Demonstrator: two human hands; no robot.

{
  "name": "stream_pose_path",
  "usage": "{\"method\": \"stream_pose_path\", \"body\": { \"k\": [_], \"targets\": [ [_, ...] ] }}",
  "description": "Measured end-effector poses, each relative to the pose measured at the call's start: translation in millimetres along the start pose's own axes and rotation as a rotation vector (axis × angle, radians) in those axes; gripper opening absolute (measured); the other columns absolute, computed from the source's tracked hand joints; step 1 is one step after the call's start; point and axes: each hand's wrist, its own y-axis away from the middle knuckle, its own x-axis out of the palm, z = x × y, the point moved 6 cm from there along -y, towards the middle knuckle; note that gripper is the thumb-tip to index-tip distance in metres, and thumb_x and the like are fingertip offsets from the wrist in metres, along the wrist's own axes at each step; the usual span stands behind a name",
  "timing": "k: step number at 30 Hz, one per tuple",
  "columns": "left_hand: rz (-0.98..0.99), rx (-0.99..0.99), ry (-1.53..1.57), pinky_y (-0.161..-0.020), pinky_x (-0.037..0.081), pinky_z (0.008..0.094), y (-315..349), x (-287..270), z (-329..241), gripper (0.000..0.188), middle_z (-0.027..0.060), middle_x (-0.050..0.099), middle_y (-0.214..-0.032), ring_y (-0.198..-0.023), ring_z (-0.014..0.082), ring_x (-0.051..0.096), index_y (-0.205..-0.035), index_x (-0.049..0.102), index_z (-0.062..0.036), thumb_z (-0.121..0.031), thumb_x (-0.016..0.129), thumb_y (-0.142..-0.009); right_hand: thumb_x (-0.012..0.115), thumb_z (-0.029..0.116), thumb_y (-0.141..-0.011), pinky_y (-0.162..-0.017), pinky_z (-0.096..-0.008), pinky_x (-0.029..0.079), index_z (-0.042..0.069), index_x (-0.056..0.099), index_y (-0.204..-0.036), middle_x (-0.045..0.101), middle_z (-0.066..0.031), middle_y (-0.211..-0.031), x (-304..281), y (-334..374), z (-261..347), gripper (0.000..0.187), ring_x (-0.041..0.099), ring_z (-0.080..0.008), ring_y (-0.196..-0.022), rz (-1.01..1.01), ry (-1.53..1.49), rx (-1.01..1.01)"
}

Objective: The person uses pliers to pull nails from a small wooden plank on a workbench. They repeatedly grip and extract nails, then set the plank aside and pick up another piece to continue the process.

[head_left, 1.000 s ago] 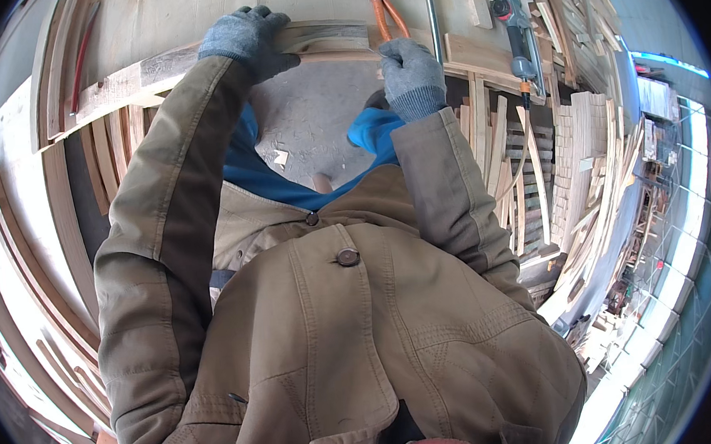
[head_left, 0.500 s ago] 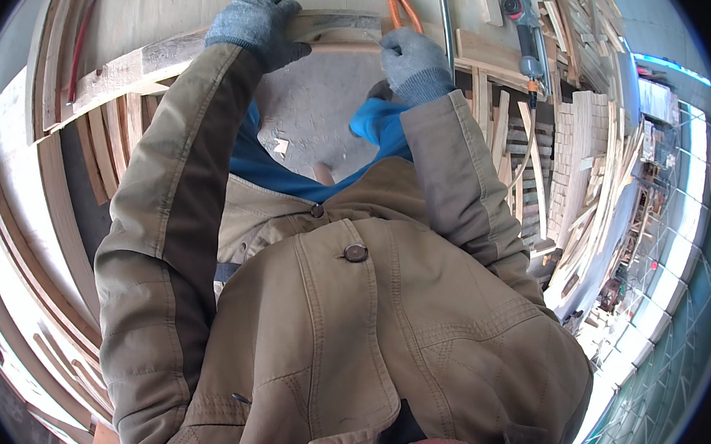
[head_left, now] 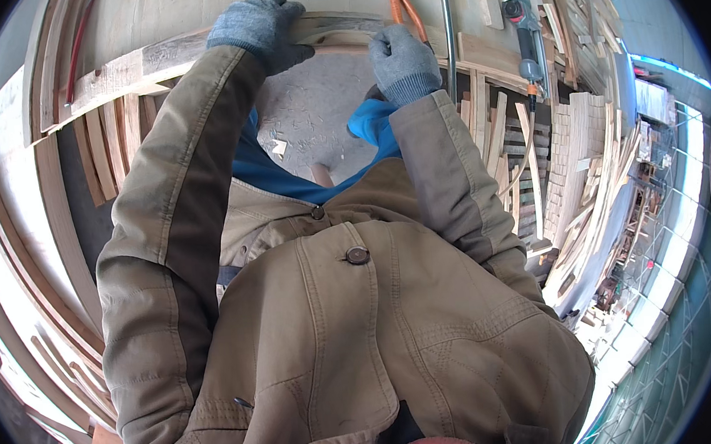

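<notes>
My left hand (head_left: 255, 31), in a grey knit glove, grips a wooden strip (head_left: 332, 25) along the near edge of the bench. Its fingers lie over the top and the thumb sits on the near side. At the right end of this strip is my right hand (head_left: 403, 64), also gloved and closed into a fist; whatever it may hold is hidden. Just beyond the right fist lie pincers (head_left: 405, 8) with orange handles. A metal rod (head_left: 448, 31) runs to the right of the pincers.
A power tool (head_left: 522, 29) with a dark body lies on the right, near stacked wooden strips (head_left: 591, 187). More timber (head_left: 43, 280) is stacked at the left. A red cord (head_left: 79, 47) lies at the far left of the bench top (head_left: 160, 16). Wood scraps dot the floor (head_left: 305, 113).
My right fist has shifted slightly left along the strip, away from the metal rod. My left hand has stayed on the wood almost in place.
</notes>
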Motion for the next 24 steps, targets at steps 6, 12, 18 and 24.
{"method": "stream_pose_path", "body": {
  "k": [6, 12, 18, 24],
  "targets": [
    [0.028, -0.006, -0.002, -0.109, 0.052, 0.0465, -1.5, 0.1, 0.0, 0.074, 0.0126, 0.066, -0.135, -0.126, 0.0340, 0.064, -0.141, 0.064, -0.0209, -0.057, 0.083, -0.079, 0.062, 0.030, -0.100, -0.077, -0.0558, 0.058, 0.013, 0.068, -0.103, 0.075, -0.0215, -0.090, 8.1, 5.6, -5.7, 0.018, 0.074, -0.0435, -0.087, -0.132, -0.084, -0.029],
    [0.022, -0.003, 0.002, -0.109, 0.052, 0.0462, -0.8, -1.0, -1.2, 0.074, 0.0129, 0.066, -0.134, -0.126, 0.0343, 0.064, -0.141, 0.064, -0.0199, -0.057, 0.083, -0.080, 0.062, 0.028, -0.098, -0.075, -0.0561, 0.058, 0.012, 0.066, -0.100, 0.075, -0.0219, -0.086, 10.8, 5.4, -6.6, 0.017, 0.074, -0.0438, -0.085, -0.159, -0.085, -0.005],
    [-0.012, 0.020, 0.014, -0.109, 0.052, 0.0458, -1.0, 0.8, -1.1, 0.073, 0.0140, 0.067, -0.133, -0.124, 0.0350, 0.064, -0.139, 0.065, -0.0174, -0.054, 0.084, -0.079, 0.065, 0.029, -0.094, -0.075, -0.0550, 0.059, 0.011, 0.067, -0.097, 0.074, -0.0217, -0.086, 12.2, -4.4, -2.7, 0.018, 0.074, -0.0435, -0.083, -0.085, -0.010, 0.013],
    [-0.036, 0.039, 0.032, -0.108, 0.053, 0.0458, -1.1, 3.7, 1.3, 0.074, 0.0145, 0.067, -0.133, -0.123, 0.0355, 0.065, -0.139, 0.066, -0.0155, -0.052, 0.086, -0.077, 0.067, 0.028, -0.090, -0.081, -0.0514, 0.061, 0.010, 0.070, -0.102, 0.075, -0.0224, -0.092, 11.0, -27.6, -3.1, 0.022, 0.075, -0.0408, -0.089, 0.096, 0.046, -0.004]
  ]
}}
